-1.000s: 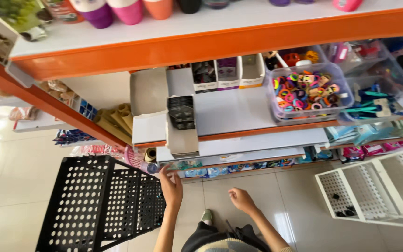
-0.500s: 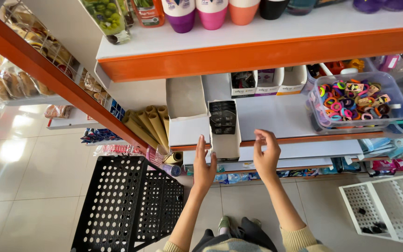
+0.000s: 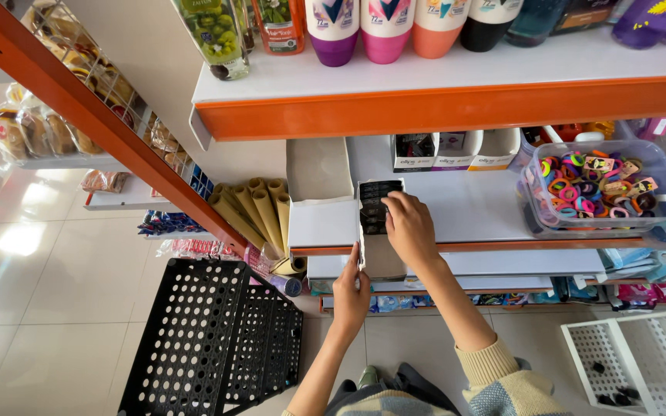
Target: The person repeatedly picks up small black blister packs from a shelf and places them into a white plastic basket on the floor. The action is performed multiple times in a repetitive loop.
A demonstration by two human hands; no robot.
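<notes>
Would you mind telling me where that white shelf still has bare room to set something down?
Bare shelf lies between the narrow box under the right hand and the clear tub of hair ties, in front of the small boxes. Left of the narrow box it is crowded: the open white box, then paper rolls.

Bright, sharp view; window glare on the glossy floor at left.

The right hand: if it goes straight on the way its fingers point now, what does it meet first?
The right hand already rests on the dark items in the narrow white box. Going further, it would probably reach the row of small display boxes at the shelf's back, though depth is unclear.
</notes>
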